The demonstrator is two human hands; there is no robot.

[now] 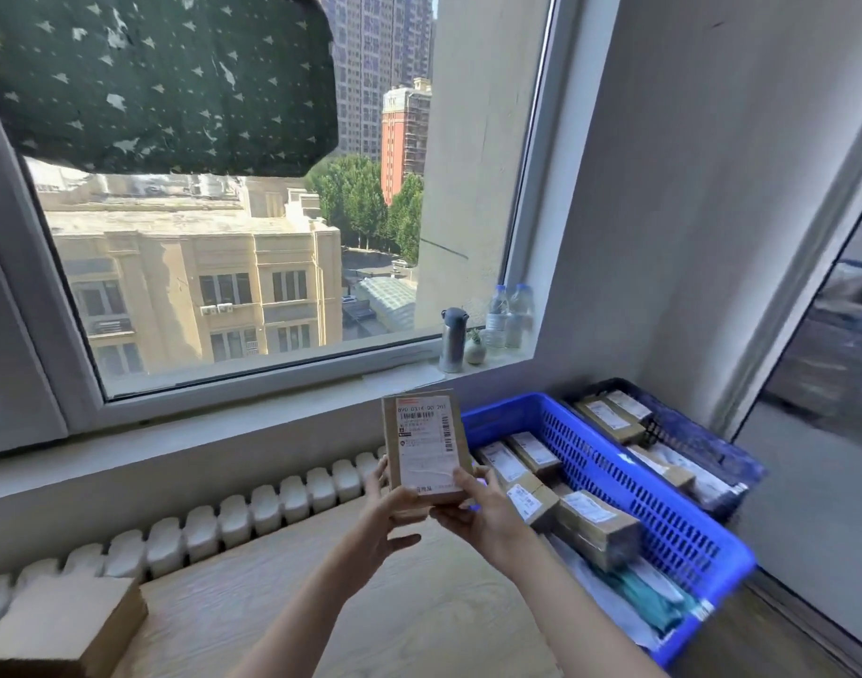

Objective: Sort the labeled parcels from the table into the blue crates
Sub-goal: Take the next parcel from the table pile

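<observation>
The cardboard box [62,623] at near left runs off the picture's edge. The far crate [712,447] is half hidden behind the near crate [614,474]. Small print on the parcel [426,447] is unreadable.

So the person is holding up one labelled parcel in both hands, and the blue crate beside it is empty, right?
Not quite. The parcel is indeed held up by the left hand and right hand, but the blue crate is not empty: the head view shows several labelled boxes lying in it.
</observation>
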